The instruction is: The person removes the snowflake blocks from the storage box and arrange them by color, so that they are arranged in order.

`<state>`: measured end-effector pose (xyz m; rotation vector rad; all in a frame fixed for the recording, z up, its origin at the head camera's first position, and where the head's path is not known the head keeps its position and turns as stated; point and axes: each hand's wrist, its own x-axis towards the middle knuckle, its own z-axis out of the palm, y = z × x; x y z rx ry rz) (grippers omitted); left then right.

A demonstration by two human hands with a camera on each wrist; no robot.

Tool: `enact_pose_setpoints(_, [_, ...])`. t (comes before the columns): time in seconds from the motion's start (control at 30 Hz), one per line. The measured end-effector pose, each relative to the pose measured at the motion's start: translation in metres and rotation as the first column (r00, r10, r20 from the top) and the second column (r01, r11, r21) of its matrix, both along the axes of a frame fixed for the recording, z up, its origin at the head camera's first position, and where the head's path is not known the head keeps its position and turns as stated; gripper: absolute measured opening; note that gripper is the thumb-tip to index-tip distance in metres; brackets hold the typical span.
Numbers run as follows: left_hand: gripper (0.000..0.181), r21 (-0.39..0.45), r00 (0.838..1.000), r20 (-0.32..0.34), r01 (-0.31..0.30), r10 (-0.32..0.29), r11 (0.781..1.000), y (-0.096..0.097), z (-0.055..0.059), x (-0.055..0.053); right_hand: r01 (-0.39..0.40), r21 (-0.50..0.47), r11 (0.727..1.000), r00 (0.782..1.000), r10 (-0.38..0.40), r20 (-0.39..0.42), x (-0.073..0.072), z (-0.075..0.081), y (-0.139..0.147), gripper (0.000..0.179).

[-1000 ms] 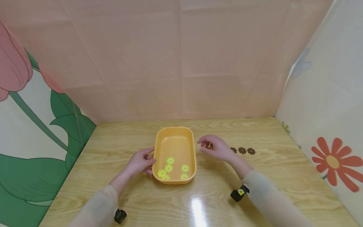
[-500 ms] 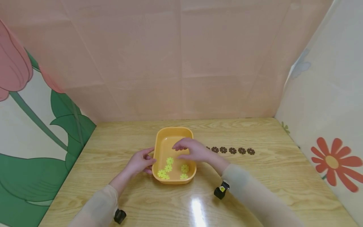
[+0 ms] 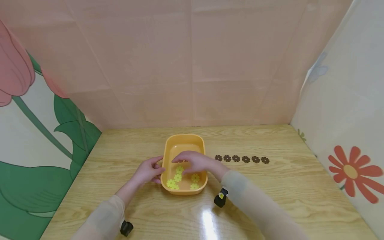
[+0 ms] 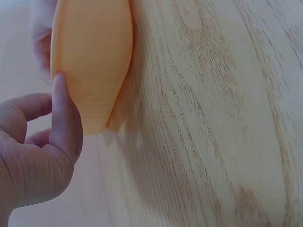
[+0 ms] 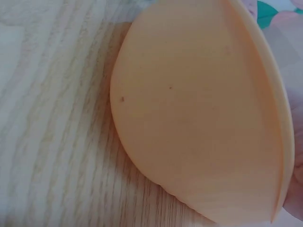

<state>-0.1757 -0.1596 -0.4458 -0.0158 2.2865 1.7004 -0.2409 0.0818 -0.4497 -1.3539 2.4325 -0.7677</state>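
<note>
An orange plastic tub (image 3: 184, 139) stands on the table in the head view, with several yellow flower-shaped discs (image 3: 170, 183) lying in its near half. My left hand (image 3: 147, 171) holds the tub's left side, thumb at the rim and fingers against the outer wall; the left wrist view shows a fingertip (image 4: 59, 80) right at that rim. Over the tub's right edge reaches my right hand (image 3: 193, 162), thumb and fingers apart above the yellow discs with nothing visible between them. In the right wrist view the tub wall (image 5: 189, 104) hides most of this hand.
To the right of the tub, several dark brown flower-shaped discs (image 3: 236, 158) form a row on the wooden table (image 3: 270, 186). A pink sheet (image 3: 192, 66) hangs behind the table, and flower-printed panels (image 3: 345, 110) flank it.
My right hand has moved left from the near end of the brown row, leaving a brown disc there, and is now over the tub. The left hand and tub have stayed put.
</note>
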Motion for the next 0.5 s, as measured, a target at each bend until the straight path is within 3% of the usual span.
enact_pose_setpoints(0.5, [0.059,0.024,1.000,-0.002,0.025,-0.025,0.999,-0.001,0.001,0.002,-0.014,0.150,0.989,1.000,0.010,0.023,-0.013,-0.008,-0.007,0.045])
